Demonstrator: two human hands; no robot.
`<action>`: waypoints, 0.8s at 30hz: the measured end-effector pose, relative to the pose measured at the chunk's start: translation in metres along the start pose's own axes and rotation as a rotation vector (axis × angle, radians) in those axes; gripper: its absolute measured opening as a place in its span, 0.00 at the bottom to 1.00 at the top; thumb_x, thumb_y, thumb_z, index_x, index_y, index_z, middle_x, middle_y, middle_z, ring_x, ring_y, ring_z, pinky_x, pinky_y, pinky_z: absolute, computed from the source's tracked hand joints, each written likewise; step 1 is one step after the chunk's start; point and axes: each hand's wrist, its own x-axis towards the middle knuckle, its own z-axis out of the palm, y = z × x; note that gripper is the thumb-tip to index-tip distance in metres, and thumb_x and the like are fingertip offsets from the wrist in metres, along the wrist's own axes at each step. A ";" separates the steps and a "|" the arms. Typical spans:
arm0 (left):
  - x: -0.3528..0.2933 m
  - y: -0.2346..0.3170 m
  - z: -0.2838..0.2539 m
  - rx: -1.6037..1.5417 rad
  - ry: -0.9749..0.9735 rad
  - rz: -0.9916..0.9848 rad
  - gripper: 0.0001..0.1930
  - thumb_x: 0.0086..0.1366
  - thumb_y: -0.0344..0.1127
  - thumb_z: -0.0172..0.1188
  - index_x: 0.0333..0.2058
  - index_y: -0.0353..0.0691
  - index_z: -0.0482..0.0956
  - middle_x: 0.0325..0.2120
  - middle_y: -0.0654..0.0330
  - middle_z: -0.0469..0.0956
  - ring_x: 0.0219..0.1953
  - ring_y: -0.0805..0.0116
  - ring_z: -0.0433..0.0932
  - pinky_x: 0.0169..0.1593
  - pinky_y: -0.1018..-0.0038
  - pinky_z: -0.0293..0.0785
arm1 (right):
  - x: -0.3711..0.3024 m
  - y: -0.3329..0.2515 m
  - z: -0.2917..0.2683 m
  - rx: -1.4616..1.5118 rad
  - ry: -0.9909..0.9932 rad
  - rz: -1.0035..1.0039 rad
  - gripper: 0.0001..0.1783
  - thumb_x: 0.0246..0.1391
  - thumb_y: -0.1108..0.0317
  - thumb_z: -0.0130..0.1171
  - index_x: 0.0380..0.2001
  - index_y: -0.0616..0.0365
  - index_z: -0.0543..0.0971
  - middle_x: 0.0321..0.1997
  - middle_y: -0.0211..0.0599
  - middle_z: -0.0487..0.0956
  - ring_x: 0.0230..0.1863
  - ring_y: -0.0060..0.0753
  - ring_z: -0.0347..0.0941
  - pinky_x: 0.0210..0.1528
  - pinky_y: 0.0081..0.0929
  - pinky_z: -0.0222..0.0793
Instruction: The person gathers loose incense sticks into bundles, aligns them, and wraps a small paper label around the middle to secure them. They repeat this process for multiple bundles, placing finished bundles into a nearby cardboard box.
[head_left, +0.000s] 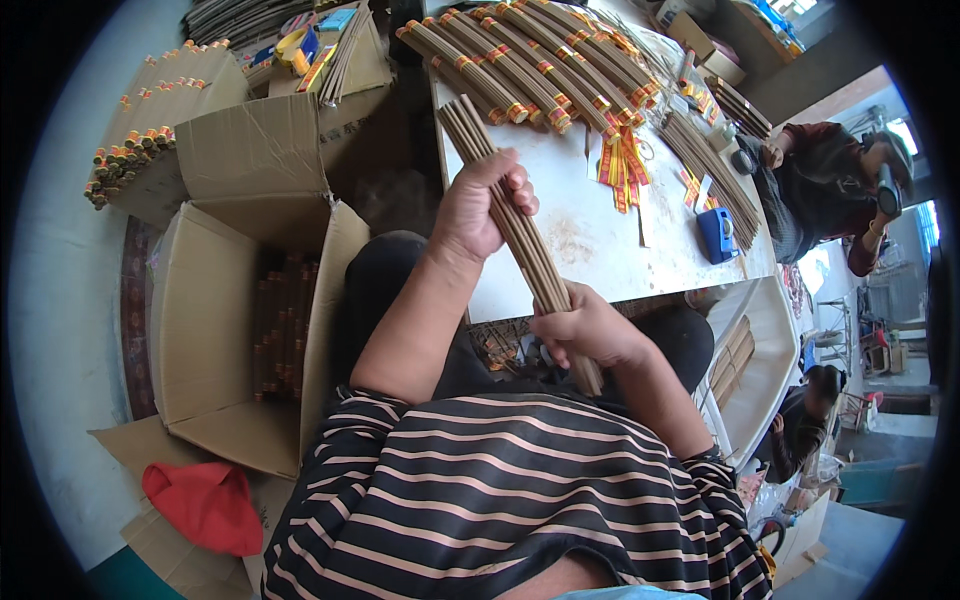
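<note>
Head view: your two hands share one bundle of incense sticks (530, 255), held on a slant in front of your torso. Its upper end lies above the white surface (620, 260); its lower end passes the near edge and hangs over your lap. Your left hand (475, 212) is closed around the upper part, fingers curled and thumb laid across the sticks. Your right hand (598, 330) is wrapped around the lower part, also closed, with a short length projecting below it. No band shows on the exposed lengths; any band under your fingers cannot be seen.

Risk: sticks slide lengthwise or fan out. Probable cause: one hand loosens while the other bears the whole bundle, with no visible band to retain it.

Risk: sticks drop into your lap. Probable cause: the lower end has no surface beneath it.

Risk: sticks snap. Probable cause: your hands, set apart along the bundle, twist or bend against each other.

Risk: the upper end strikes the banded bundles (530, 65) at the far side. Probable cause: excess forward reach. Red-and-yellow paper strips (622, 178) and a blue tape dispenser (717, 235) lie to the right.
</note>
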 end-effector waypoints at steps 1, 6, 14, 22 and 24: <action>-0.001 0.003 -0.005 -0.083 -0.109 -0.010 0.09 0.57 0.36 0.60 0.24 0.43 0.70 0.15 0.67 0.67 0.18 0.75 0.67 0.26 0.76 0.65 | -0.003 -0.001 -0.003 0.254 -0.122 0.062 0.08 0.42 0.77 0.56 0.27 0.63 0.68 0.13 0.31 0.67 0.09 0.21 0.64 0.11 0.18 0.62; 0.003 -0.004 -0.022 -0.170 0.097 0.004 0.09 0.59 0.36 0.59 0.24 0.44 0.69 0.15 0.68 0.66 0.17 0.76 0.66 0.25 0.78 0.64 | 0.007 -0.004 0.002 0.368 -0.083 0.127 0.06 0.41 0.79 0.54 0.24 0.63 0.68 0.12 0.32 0.67 0.08 0.21 0.62 0.09 0.18 0.62; -0.008 0.009 -0.006 -0.008 0.094 0.060 0.11 0.57 0.32 0.58 0.19 0.45 0.67 0.14 0.67 0.66 0.16 0.75 0.66 0.24 0.76 0.64 | 0.009 -0.004 -0.002 -0.122 -0.011 0.003 0.17 0.41 0.71 0.61 0.35 0.66 0.70 0.25 0.34 0.74 0.27 0.24 0.71 0.32 0.21 0.69; -0.004 0.012 0.015 0.250 0.179 0.218 0.09 0.56 0.30 0.58 0.20 0.43 0.67 0.14 0.66 0.66 0.15 0.72 0.66 0.22 0.74 0.65 | 0.002 -0.029 0.016 -0.986 0.384 -0.629 0.26 0.41 0.69 0.64 0.47 0.52 0.70 0.54 0.45 0.66 0.57 0.44 0.62 0.57 0.39 0.60; 0.000 0.015 0.015 0.230 0.172 0.261 0.09 0.56 0.30 0.58 0.21 0.42 0.67 0.14 0.66 0.66 0.15 0.73 0.66 0.23 0.75 0.65 | -0.004 -0.024 0.013 -1.093 0.448 -0.584 0.16 0.42 0.69 0.64 0.38 0.55 0.75 0.56 0.44 0.65 0.59 0.43 0.60 0.59 0.40 0.57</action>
